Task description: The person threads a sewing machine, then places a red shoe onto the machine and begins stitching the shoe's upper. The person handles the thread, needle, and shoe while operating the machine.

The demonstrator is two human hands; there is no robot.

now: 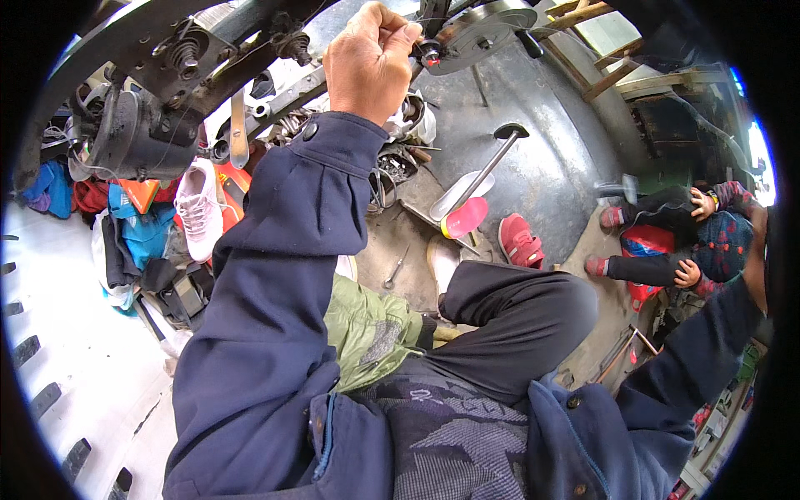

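Grip of the left hand (371,62) looks pinched closed, anything held unclear, just beside the metal wheel (479,40); best keep knuckles clear of its dark knob (529,44). Farther off lies a red shoe (521,242). The right hand (757,267), grip impossible to tell, is near another person (721,246).

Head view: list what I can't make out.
Head view, left hand: what it pinches, if anything; its own fingers hide the detail.
Head view, right hand: its fingers and grip; the dark fisheye rim obscures them.
Head view, pale thing beside the blue sleeve: its full shape; sleeve and green cloth cover most.
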